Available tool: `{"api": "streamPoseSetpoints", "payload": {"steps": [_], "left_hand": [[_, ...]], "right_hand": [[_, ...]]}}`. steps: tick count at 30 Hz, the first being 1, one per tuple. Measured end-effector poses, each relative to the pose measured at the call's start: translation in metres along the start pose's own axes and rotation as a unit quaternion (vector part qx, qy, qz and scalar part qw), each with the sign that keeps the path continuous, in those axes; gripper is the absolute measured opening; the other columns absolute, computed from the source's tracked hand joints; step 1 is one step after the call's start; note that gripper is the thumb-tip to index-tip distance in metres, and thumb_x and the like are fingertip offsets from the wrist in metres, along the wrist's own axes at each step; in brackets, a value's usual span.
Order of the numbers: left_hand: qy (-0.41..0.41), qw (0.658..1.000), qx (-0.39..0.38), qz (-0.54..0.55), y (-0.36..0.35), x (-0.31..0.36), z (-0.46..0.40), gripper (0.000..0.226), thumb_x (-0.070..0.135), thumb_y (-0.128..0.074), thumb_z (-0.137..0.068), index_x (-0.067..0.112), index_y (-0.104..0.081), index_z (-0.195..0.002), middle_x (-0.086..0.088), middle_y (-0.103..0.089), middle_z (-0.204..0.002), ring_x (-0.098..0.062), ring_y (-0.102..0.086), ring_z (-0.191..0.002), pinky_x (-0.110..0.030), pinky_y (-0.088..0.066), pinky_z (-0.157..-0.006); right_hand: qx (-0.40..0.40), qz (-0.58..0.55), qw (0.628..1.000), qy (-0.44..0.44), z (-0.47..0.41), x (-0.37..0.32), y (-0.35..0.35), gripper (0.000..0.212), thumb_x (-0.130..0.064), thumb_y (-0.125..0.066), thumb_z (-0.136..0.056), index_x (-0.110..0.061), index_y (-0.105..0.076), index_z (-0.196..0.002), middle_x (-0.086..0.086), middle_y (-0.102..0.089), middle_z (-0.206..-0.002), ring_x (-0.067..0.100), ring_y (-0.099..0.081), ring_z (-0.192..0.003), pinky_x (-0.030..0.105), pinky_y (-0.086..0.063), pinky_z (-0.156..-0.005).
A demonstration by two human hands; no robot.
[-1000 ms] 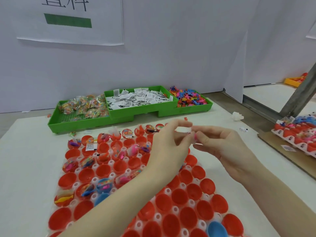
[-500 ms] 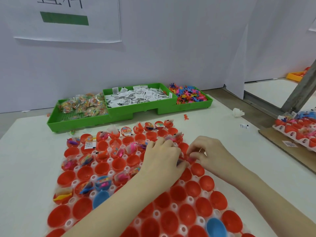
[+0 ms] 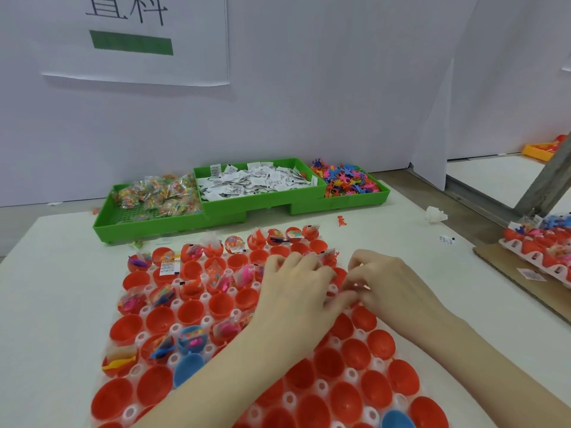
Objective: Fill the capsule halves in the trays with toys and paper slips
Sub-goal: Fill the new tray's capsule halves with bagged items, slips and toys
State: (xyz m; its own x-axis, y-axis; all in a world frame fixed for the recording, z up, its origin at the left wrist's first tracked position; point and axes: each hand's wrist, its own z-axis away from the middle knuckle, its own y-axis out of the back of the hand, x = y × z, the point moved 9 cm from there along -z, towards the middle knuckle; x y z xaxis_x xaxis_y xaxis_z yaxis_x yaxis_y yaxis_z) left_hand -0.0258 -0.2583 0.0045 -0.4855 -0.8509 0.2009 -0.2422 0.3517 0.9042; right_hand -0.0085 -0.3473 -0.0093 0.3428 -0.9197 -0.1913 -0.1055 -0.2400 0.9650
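Your left hand (image 3: 296,285) and right hand (image 3: 389,282) are meeting, fingers curled, low over the capsule tray (image 3: 350,373) right of its filled halves; can't tell what they're pinching. Slips (image 3: 256,180) are sitting in the green tray (image 3: 265,202) behind.

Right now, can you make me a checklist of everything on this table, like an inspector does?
Surface: white table, mostly covered by the work.
Job's things: tray of capsule halves, far rows filled, near rows mostly not; green bins hold bagged toys, paper slips and loose toy figures.
Clutter: a stray red figure, a slip and a white scrap lie on the table.
Hands: left hand and right hand meet over the tray; what they hold is hidden.
Cables: nothing seen.
Surroundings: white wall with a sign; another filled tray on cardboard at right.
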Motion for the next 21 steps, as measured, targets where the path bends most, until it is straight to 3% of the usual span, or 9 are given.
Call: {"api": "streamPoseSetpoints", "payload": {"steps": [2,5,8,10,12,14,17,19,21], "left_hand": [[0.008,0.994,0.089,0.062,0.037,-0.014,0.004,0.051,0.063,-0.031,-0.084,0.029,-0.068,-0.095,0.015,-0.063,-0.097,-0.007,-0.053,-0.097,-0.024,-0.020,-0.085],[0.039,0.974,0.185,0.125,0.080,-0.065,0.011,0.047,0.057,-0.037,-0.083,0.024,-0.070,-0.076,0.016,-0.063,-0.078,-0.006,-0.059,-0.080,-0.029,-0.032,-0.083],[0.156,0.927,0.247,0.235,0.100,-0.147,0.018,0.041,0.052,-0.044,-0.091,0.024,-0.068,-0.074,0.018,-0.063,-0.077,0.004,-0.057,-0.078,-0.029,-0.040,-0.076],[0.250,0.894,0.261,0.266,0.098,-0.206,0.024,0.042,0.040,-0.035,-0.098,0.026,-0.064,-0.072,0.008,-0.065,-0.079,-0.009,-0.060,-0.078,-0.034,-0.040,-0.081],[0.313,0.881,0.243,0.258,0.088,-0.255,0.025,0.044,0.034,-0.031,-0.100,0.018,-0.064,-0.076,-0.005,-0.065,-0.085,-0.024,-0.058,-0.086,-0.039,-0.038,-0.087],[0.345,0.898,0.186,0.202,0.075,-0.288,0.018,0.041,0.033,-0.035,-0.099,0.009,-0.065,-0.085,-0.012,-0.062,-0.088,-0.027,-0.055,-0.089,-0.037,-0.037,-0.079],[0.382,0.917,0.058,0.098,0.049,-0.319,0.005,0.038,0.037,-0.037,-0.097,0.009,-0.062,-0.093,-0.020,-0.059,-0.092,-0.034,-0.054,-0.093,-0.035,-0.032,-0.066],[0.396,0.918,-0.019,0.025,0.034,-0.330,-0.003,0.049,0.047,-0.034,-0.095,0.012,-0.061,-0.116,-0.021,-0.061,-0.113,-0.037,-0.051,-0.111,-0.037,-0.040,-0.082],[0.395,0.916,-0.071,-0.015,0.020,-0.331,-0.012,0.061,0.058,-0.030,-0.091,0.017,-0.050,-0.131,-0.016,-0.057,-0.127,-0.033,-0.050,-0.117,-0.040,-0.041,-0.094]], "right_hand": [[-0.004,-0.030,1.000,-0.007,-0.001,0.006,0.004,0.008,-0.021,-0.068,-0.078,-0.023,-0.075,-0.082,-0.010,-0.056,-0.086,0.007,-0.050,-0.074,0.024,-0.041,-0.071],[-0.082,-0.122,0.989,-0.033,-0.005,0.020,-0.003,0.008,-0.026,-0.075,-0.071,-0.032,-0.073,-0.076,-0.013,-0.063,-0.078,0.001,-0.055,-0.073,0.023,-0.046,-0.073],[-0.121,-0.185,0.975,-0.035,-0.012,0.027,0.000,0.013,-0.035,-0.077,-0.068,-0.043,-0.068,-0.073,-0.017,-0.067,-0.078,-0.004,-0.057,-0.078,0.013,-0.043,-0.070],[-0.098,-0.217,0.971,-0.040,-0.025,0.031,0.009,0.008,-0.041,-0.077,-0.064,-0.043,-0.070,-0.068,-0.021,-0.068,-0.077,-0.003,-0.059,-0.074,0.011,-0.043,-0.066],[-0.029,-0.232,0.971,-0.053,-0.047,0.040,0.019,0.007,-0.044,-0.074,-0.064,-0.038,-0.072,-0.064,-0.018,-0.068,-0.069,-0.001,-0.059,-0.066,0.012,-0.044,-0.059],[0.099,-0.254,0.958,-0.084,-0.074,0.059,0.031,0.012,-0.033,-0.074,-0.071,-0.027,-0.071,-0.062,-0.011,-0.066,-0.058,-0.001,-0.056,-0.059,0.009,-0.041,-0.055],[0.288,-0.296,0.888,-0.201,-0.111,0.107,0.039,0.011,-0.020,-0.066,-0.084,-0.010,-0.070,-0.082,0.002,-0.069,-0.080,0.007,-0.055,-0.069,0.015,-0.039,-0.067],[0.297,-0.313,0.856,-0.284,-0.139,0.133,0.025,0.017,-0.016,-0.058,-0.089,-0.006,-0.067,-0.100,0.010,-0.067,-0.102,0.016,-0.056,-0.086,0.027,-0.041,-0.078],[0.224,-0.263,0.890,-0.298,-0.171,0.143,0.006,0.025,-0.010,-0.052,-0.091,-0.005,-0.062,-0.113,0.011,-0.062,-0.117,0.019,-0.055,-0.096,0.028,-0.039,-0.084]]}}
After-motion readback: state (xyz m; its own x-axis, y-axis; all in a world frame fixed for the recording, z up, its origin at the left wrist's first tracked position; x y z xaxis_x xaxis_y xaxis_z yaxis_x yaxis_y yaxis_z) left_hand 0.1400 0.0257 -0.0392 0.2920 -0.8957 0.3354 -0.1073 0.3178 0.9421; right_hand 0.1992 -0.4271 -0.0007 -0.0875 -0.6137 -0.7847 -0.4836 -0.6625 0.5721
